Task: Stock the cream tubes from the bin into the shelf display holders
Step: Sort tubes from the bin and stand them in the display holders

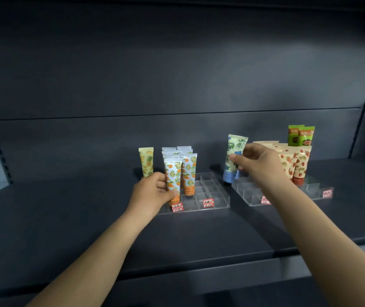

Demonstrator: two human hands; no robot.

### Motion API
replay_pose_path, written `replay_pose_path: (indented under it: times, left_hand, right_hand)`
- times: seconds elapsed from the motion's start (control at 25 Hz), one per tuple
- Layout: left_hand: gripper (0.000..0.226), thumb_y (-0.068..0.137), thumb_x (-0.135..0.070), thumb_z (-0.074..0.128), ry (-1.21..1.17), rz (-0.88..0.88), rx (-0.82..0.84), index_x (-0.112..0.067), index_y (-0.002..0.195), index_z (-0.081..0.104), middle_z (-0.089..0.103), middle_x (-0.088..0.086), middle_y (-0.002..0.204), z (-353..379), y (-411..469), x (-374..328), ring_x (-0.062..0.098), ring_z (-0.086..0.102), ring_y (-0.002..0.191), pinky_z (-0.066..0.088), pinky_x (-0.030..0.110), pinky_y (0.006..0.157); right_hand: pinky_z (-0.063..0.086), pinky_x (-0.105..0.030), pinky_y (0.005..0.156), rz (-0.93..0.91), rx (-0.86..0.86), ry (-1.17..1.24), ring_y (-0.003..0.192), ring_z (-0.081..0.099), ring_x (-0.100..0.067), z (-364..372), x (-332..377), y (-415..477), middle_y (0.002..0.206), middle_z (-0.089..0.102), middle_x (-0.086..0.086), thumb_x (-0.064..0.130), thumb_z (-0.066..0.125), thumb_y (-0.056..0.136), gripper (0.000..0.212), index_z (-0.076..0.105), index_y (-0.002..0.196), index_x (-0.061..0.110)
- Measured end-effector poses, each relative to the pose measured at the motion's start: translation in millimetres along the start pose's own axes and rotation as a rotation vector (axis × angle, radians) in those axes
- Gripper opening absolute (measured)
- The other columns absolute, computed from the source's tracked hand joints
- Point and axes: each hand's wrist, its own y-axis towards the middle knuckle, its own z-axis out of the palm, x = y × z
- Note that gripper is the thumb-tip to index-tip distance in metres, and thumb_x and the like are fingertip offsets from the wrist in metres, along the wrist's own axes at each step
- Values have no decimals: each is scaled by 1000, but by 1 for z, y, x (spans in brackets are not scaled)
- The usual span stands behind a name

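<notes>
Left hand (155, 192) gripped orange-print cream tube (172, 172), fingers (162, 185) curled round it, at near-left of left acrylic holder (212, 188). Right hand (258, 161) pinched blue-flower cream tube (232, 149) upright over far-left corner of right acrylic holder (249, 192), on dark shelf (88, 218)

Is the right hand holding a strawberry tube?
No, the right hand pinches the blue-flower tube, which stands left of the strawberry tubes.
</notes>
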Motion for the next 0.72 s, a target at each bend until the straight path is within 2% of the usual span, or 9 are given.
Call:
replay_pose_path:
  times: [0.16,0.24,0.36,0.56,0.72]
  left_hand:
    - [23,75,-11,76,8,6,21,-26,79,58,65,-10,81,0,-1,5,11,66,79,53,26,77]
    - [22,75,-12,76,8,13,22,-24,81,59,65,-10,81,-1,-2,6,8,65,79,53,27,79]
    - [23,76,-11,75,27,34,29,-22,86,58,63,-13,80,-1,-4,5,3,62,76,52,20,75]
    - [22,77,-12,74,63,51,17,-20,89,57,61,-12,80,1,-4,4,3,60,74,46,10,65]
    - [22,78,-13,73,93,65,16,-20,91,56,61,-11,81,1,-4,3,0,58,73,43,7,62]
  right_hand:
    - [44,-24,66,-35,-134,-219,82,60,-17,-7,4,20,94,64,-6,19,72,80,30,64,107,8]
    - [42,-24,70,-27,-157,-288,85,59,-16,-5,4,28,96,63,-4,20,71,81,34,62,111,6]
    - [41,-24,73,-37,-166,-349,86,58,-18,-1,-2,32,98,64,-6,16,69,83,32,61,112,4]
    - [36,-24,77,-43,-142,-526,105,58,-29,6,-14,34,112,65,-14,16,65,87,36,57,118,0]
    - [33,-20,72,17,-111,-525,105,58,-27,10,-23,35,115,64,-15,14,64,87,37,55,119,-2]
